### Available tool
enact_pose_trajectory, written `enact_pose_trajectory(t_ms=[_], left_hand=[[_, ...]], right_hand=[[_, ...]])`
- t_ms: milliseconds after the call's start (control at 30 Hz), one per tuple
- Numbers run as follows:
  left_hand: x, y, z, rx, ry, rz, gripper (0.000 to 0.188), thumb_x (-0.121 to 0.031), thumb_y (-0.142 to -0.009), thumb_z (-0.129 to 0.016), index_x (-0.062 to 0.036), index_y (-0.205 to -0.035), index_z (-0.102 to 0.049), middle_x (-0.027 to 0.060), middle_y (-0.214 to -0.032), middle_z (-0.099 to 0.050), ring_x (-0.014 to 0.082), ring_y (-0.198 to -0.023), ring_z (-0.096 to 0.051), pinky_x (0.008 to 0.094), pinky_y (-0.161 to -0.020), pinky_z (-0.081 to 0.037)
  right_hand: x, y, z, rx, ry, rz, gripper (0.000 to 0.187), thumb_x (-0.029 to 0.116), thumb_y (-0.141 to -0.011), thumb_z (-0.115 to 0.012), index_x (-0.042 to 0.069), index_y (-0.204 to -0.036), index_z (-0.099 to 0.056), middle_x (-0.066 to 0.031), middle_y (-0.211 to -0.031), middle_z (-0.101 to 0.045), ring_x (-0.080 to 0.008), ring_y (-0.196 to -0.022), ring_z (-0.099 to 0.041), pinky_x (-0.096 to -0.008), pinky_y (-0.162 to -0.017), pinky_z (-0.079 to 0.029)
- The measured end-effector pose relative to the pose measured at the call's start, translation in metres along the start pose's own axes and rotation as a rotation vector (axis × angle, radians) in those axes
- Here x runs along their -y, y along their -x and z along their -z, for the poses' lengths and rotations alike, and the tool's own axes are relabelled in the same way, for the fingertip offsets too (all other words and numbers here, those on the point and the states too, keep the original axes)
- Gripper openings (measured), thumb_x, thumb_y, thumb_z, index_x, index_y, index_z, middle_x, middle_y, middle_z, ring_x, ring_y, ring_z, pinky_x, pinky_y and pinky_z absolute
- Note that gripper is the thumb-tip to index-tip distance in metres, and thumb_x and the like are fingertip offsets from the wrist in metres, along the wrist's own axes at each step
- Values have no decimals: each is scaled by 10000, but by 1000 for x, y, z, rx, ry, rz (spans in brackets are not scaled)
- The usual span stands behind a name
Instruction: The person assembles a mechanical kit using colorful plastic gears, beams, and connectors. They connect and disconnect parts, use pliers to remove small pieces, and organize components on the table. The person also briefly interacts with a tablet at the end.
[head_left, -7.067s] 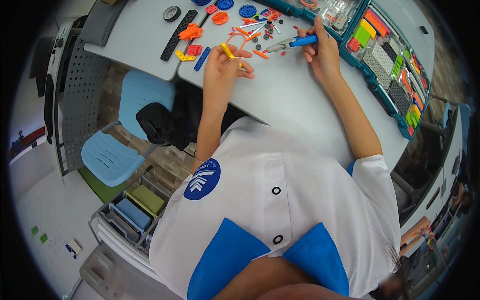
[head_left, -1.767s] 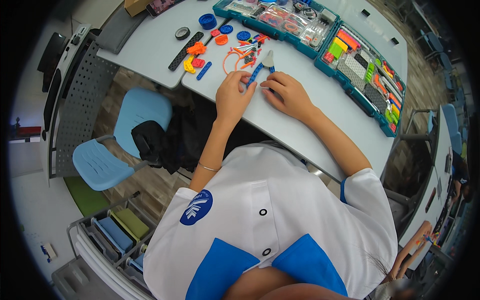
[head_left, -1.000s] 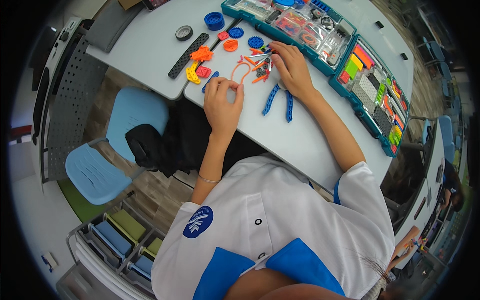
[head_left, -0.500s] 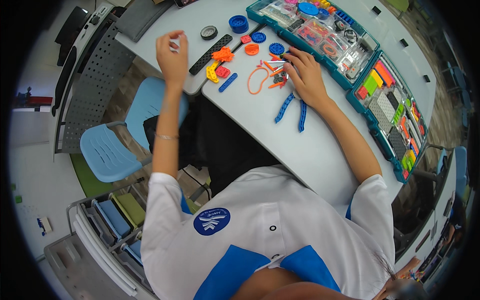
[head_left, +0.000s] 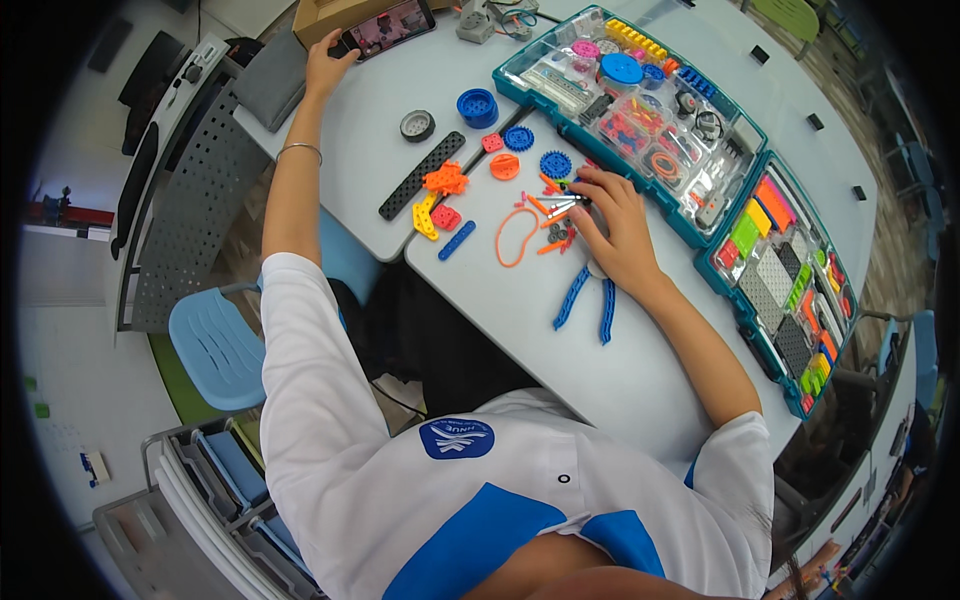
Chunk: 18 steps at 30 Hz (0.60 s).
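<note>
My left hand [head_left: 328, 68] reaches to the back left of the table. Its thumb and fingers close round the near end of a phone [head_left: 392, 30], whose screen is lit. My right hand [head_left: 622, 225] rests on the table with fingers bent and apart, over small orange and pink pins and silver rods [head_left: 562, 208]. Below it lie blue-handled pliers [head_left: 572, 298], their jaws hidden by the hand. An orange rubber band [head_left: 516, 238] and a blue gear [head_left: 555, 164] lie close by.
An open teal parts case [head_left: 738, 240] full of building pieces spans the back right. Left of centre lie a black perforated beam [head_left: 422, 176], a blue wheel [head_left: 477, 108], a grey wheel [head_left: 417, 125] and yellow links [head_left: 425, 217]. A cardboard box [head_left: 325, 18] stands behind the phone.
My left hand has moved from above the table's near left edge forward to the phone. The view has tilted, showing more of the table's back. My right hand stays by the pins and rods.
</note>
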<state>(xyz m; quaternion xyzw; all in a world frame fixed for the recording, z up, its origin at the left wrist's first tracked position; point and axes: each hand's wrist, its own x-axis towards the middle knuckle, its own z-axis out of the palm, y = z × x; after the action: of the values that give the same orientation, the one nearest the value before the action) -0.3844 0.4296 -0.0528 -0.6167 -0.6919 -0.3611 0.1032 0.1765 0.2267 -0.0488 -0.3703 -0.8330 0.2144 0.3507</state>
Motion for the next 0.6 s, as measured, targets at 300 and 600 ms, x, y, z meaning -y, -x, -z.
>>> enact_pose_trajectory(t_ms=[300, 600], left_hand=[[-13, -16, -29, -115, -1, 39, 575, -349, -696, -862, -121, -1183, -657, 68, -1031, -667, 165, -731, -613, 323, -733, -514], [-16, -12, -30, -160, 37, 80, 523, -254, -696, -867, -123, -1155, -652, 51, -962, -644, 152, -712, -589, 320, -714, -516]], right_hand=[[-4, 0, 0, 18, -8, -51, 291, 253, -909, -641, 50, -1117, -654, -97, -1302, -568, -274, -1219, -495, -405, -1003, -347], [-2, -2, 1, 24, 4, -53, 278, 246, -906, -646, 55, -1108, -659, -92, -1302, -572, -274, -1213, -499, -399, -978, -355]])
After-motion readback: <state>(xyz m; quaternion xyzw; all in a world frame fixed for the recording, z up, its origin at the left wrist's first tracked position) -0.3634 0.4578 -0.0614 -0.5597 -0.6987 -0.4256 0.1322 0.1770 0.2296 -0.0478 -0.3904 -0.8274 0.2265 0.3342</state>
